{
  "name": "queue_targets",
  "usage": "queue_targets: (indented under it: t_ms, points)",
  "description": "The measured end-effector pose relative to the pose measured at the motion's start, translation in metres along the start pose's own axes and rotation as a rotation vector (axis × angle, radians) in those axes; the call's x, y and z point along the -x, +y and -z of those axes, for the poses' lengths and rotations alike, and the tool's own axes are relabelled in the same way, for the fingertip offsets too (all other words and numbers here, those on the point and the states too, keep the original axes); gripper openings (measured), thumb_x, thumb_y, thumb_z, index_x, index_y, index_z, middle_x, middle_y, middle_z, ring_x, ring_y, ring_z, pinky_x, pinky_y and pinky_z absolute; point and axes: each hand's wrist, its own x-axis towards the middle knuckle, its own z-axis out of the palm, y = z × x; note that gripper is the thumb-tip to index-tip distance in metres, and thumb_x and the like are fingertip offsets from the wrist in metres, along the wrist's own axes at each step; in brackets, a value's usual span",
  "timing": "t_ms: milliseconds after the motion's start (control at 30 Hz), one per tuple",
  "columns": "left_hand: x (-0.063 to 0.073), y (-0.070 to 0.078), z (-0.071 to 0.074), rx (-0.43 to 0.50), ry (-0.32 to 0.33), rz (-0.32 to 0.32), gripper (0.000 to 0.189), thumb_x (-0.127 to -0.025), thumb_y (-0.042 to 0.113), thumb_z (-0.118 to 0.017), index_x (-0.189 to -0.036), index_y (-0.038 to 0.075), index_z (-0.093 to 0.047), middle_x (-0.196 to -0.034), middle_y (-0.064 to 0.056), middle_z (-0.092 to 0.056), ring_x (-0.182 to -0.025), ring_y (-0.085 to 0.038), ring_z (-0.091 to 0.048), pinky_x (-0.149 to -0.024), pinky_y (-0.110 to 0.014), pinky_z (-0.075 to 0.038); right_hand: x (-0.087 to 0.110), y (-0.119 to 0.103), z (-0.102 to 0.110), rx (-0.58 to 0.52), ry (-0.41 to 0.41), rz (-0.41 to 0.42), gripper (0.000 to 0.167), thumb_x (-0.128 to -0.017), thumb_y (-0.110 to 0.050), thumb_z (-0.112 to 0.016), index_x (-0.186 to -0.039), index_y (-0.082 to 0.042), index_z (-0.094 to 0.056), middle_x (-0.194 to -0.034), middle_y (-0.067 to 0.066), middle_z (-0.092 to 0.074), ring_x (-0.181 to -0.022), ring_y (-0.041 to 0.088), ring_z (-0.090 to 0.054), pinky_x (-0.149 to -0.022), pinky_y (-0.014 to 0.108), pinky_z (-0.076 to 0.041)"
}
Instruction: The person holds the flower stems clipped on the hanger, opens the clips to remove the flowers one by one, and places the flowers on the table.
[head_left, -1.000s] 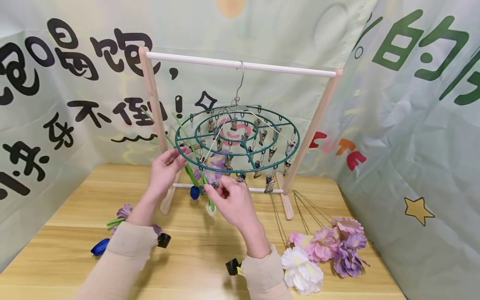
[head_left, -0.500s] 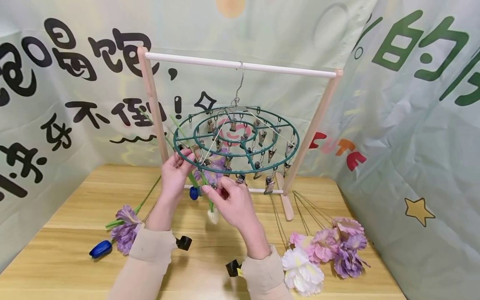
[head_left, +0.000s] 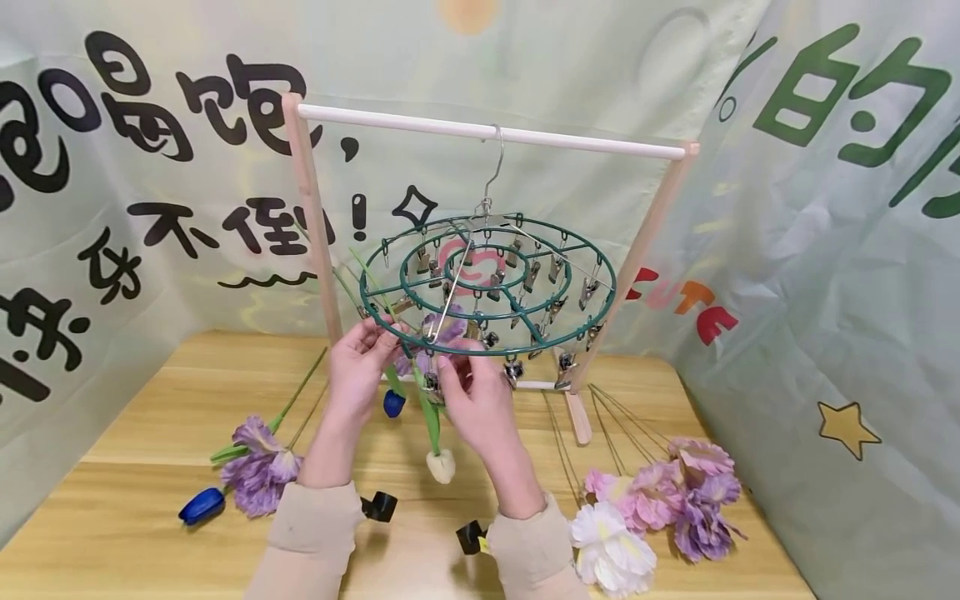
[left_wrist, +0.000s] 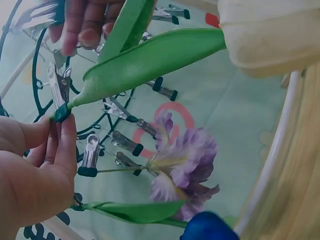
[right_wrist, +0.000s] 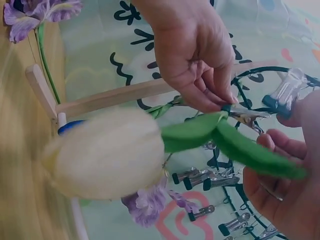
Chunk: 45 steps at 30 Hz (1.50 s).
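My left hand point(head_left: 360, 362) pinches the green stem of a white tulip point(head_left: 441, 466) beside a metal clip point(left_wrist: 61, 92). The tulip hangs head down, its stem in the clip's jaws, at the front left of a round green clip hanger point(head_left: 613, 287). My right hand point(head_left: 480, 396) is just right of that clip, fingers loosely bent and apart from its handles in the left wrist view. Behind, a blue tulip point(head_left: 393, 403) and a purple iris point(left_wrist: 187, 155) hang from other clips. The tulip's white head blocks part of the right wrist view.
A wooden stand with a white bar point(head_left: 405, 122) bears the hanger by its hook. On the left of the table lie a purple flower point(head_left: 258, 471) and a blue tulip bud point(head_left: 202, 507). Pink, purple and white flowers point(head_left: 613, 546) lie at the right.
My left hand has moved right, onto the stem by the clip. My right hand's fingers have come away from the clip. The white tulip now hangs lower, and the hanger has turned slightly.
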Motion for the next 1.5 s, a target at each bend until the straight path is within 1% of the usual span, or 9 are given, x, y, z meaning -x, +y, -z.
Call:
queue_targets:
  t_ms: [133, 233, 400, 500, 667, 767, 1033, 1267, 1500]
  points:
    - [0.001, 0.001, -0.001, -0.026, -0.036, 0.014, 0.013, -0.100, -0.006, -0.062, -0.097, 0.007, -0.064, -0.099, -0.001, -0.073, -0.091, -0.010, -0.075, -0.088, -0.027, -0.061, -0.005, 0.002, 0.002, -0.034, 0.010, -0.060, 0.015, -0.100, -0.009, -0.066, -0.114, -0.005, -0.064, -0.082, 0.004, -0.065, -0.072, 0.014, -0.059, -0.059, 0.023, -0.050]
    - [0.002, 0.003, -0.001, -0.065, -0.069, 0.030, 0.009, -0.100, -0.006, -0.062, -0.104, 0.002, -0.065, -0.096, 0.001, -0.074, -0.090, -0.009, -0.075, -0.085, -0.026, -0.062, -0.009, 0.003, 0.005, 0.024, -0.014, -0.115, 0.017, -0.099, -0.016, -0.069, -0.113, -0.008, -0.065, -0.081, 0.002, -0.065, -0.071, 0.013, -0.058, -0.060, 0.024, -0.049]
    - [0.004, 0.004, -0.002, -0.126, -0.120, 0.063, 0.017, -0.100, -0.008, -0.060, -0.117, -0.007, -0.064, -0.090, 0.004, -0.076, -0.086, -0.007, -0.073, -0.082, -0.024, -0.061, -0.013, 0.003, 0.012, 0.126, -0.075, -0.165, 0.016, -0.100, -0.027, -0.070, -0.104, -0.012, -0.067, -0.084, 0.000, -0.063, -0.072, 0.015, -0.058, -0.064, 0.032, -0.050]
    - [0.006, 0.005, -0.003, -0.144, -0.141, 0.080, 0.018, -0.100, -0.011, -0.059, -0.117, -0.010, -0.063, -0.089, 0.003, -0.074, -0.084, -0.007, -0.073, -0.081, -0.024, -0.062, -0.014, 0.005, 0.014, 0.146, -0.106, -0.136, 0.017, -0.102, -0.031, -0.069, -0.100, -0.014, -0.067, -0.084, -0.001, -0.061, -0.075, 0.016, -0.057, -0.064, 0.033, -0.047]
    - [0.010, 0.007, -0.007, -0.149, -0.197, 0.114, 0.018, -0.101, -0.012, -0.056, -0.118, -0.008, -0.060, -0.098, -0.004, -0.073, -0.087, -0.008, -0.073, -0.079, -0.022, -0.061, -0.011, 0.006, 0.017, 0.157, -0.123, -0.064, 0.027, -0.103, -0.031, -0.067, -0.083, -0.014, -0.060, -0.072, -0.002, -0.052, -0.066, 0.016, -0.050, -0.056, 0.031, -0.041]
    - [0.011, 0.007, -0.007, -0.160, -0.221, 0.117, 0.017, -0.102, -0.012, -0.054, -0.117, -0.007, -0.060, -0.101, -0.007, -0.074, -0.088, -0.007, -0.073, -0.079, -0.021, -0.060, -0.010, 0.006, 0.019, 0.136, -0.143, -0.049, 0.030, -0.104, -0.030, -0.065, -0.079, -0.016, -0.058, -0.069, -0.005, -0.050, -0.062, 0.012, -0.052, -0.054, 0.030, -0.041]
    - [0.013, 0.012, -0.007, -0.173, -0.215, 0.097, 0.029, -0.100, -0.009, -0.060, -0.128, -0.014, -0.056, -0.101, -0.001, -0.075, -0.094, -0.009, -0.073, -0.090, -0.026, -0.060, -0.009, 0.006, 0.025, 0.162, -0.191, 0.047, 0.022, -0.104, -0.023, -0.065, -0.085, -0.014, -0.062, -0.071, -0.005, -0.047, -0.064, 0.012, -0.045, -0.056, 0.027, -0.038]
    - [0.016, 0.014, -0.013, -0.107, -0.164, 0.094, 0.022, -0.099, -0.007, -0.064, -0.121, -0.010, -0.060, -0.098, 0.003, -0.072, -0.092, -0.008, -0.073, -0.088, -0.024, -0.060, -0.009, 0.005, 0.028, 0.172, -0.204, 0.060, 0.018, -0.103, -0.023, -0.066, -0.088, -0.015, -0.065, -0.076, -0.005, -0.054, -0.069, 0.013, -0.050, -0.059, 0.028, -0.041]
    - [0.017, 0.015, -0.012, -0.078, -0.167, 0.102, 0.029, -0.100, -0.007, -0.062, -0.129, -0.012, -0.056, -0.101, -0.001, -0.075, -0.098, -0.012, -0.074, -0.089, -0.025, -0.060, -0.007, 0.008, 0.026, 0.194, -0.187, 0.066, 0.021, -0.104, -0.019, -0.064, -0.085, -0.014, -0.057, -0.078, -0.001, -0.051, -0.069, 0.015, -0.047, -0.056, 0.027, -0.039]
